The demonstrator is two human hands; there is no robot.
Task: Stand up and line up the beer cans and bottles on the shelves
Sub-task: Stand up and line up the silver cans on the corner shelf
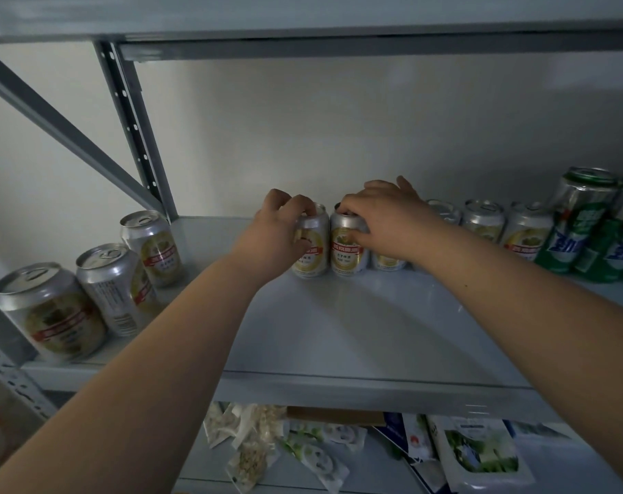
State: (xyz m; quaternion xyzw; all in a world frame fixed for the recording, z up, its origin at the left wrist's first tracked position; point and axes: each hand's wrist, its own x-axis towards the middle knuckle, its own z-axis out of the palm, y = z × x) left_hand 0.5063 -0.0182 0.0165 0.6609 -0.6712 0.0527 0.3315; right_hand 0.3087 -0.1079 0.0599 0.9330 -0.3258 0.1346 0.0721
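On the grey metal shelf [356, 336], two silver and gold beer cans stand upright side by side near the back wall. My left hand [279, 228] grips the left can [312, 254] from its top and side. My right hand [385, 217] holds the right can [347, 249] by its rim and front. Behind my right hand stands a row of more silver cans [483, 219]; some are partly hidden by my arm. Three silver cans [105, 283] stand in a diagonal line at the shelf's left end. Tall green cans [581, 226] stand at the far right.
A slotted grey upright [135, 133] and a diagonal brace [60, 126] rise at the left. Another shelf board [303, 26] runs close overhead. On the shelf below lie several snack packets [303, 447] and pouches [477, 454].
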